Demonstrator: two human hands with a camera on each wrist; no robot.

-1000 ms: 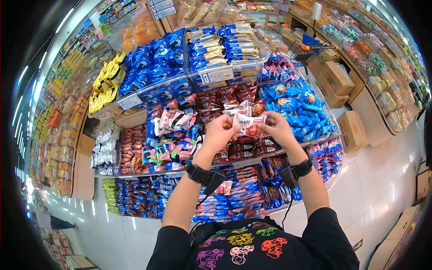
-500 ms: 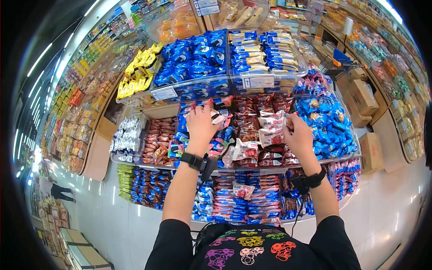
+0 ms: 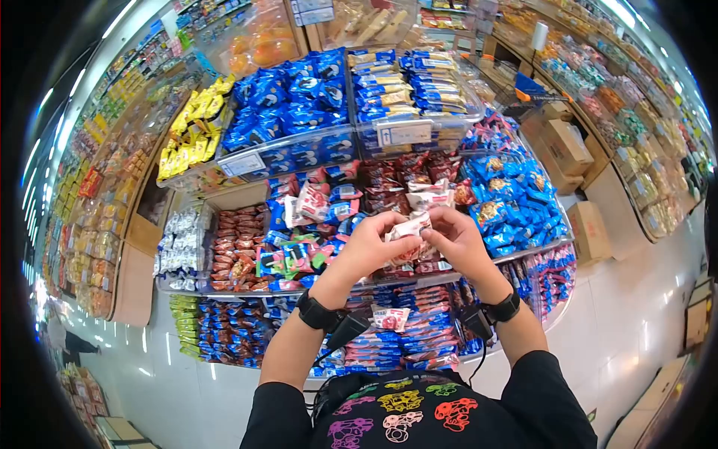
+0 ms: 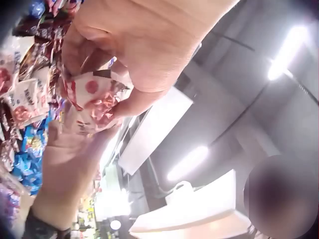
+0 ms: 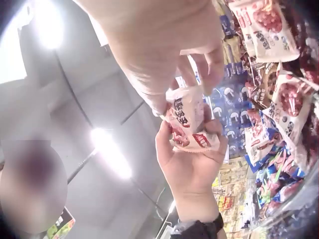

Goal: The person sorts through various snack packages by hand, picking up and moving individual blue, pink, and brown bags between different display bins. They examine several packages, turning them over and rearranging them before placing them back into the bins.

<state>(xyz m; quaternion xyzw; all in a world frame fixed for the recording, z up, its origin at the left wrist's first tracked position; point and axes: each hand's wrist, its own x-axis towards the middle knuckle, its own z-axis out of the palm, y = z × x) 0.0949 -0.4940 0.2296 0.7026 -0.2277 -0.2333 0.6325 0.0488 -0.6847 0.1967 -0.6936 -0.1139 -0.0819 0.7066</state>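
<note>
Both hands meet in front of the chest, over a tiered display shelf (image 3: 479, 263). The left hand (image 3: 365, 245) curls its fingers and thumb round a small white-and-red snack packet (image 3: 408, 227), holding it from the underside. The right hand (image 3: 458, 239) pinches the same packet's upper edge between thumb and fingertips. The packet sits between the two hands, crumpled, touching both; whether a second packet lies folded against it cannot be told.

Just beyond the hands lies a heap of dark red packets (image 3: 395, 176) with a few white ones on top. To the right of the right hand are blue snack bags (image 3: 516, 196). To the left of the left hand are mixed pink and green packets (image 3: 293, 254). Below the wrists, one white packet (image 3: 390, 319) rests on the lower tier.
</note>
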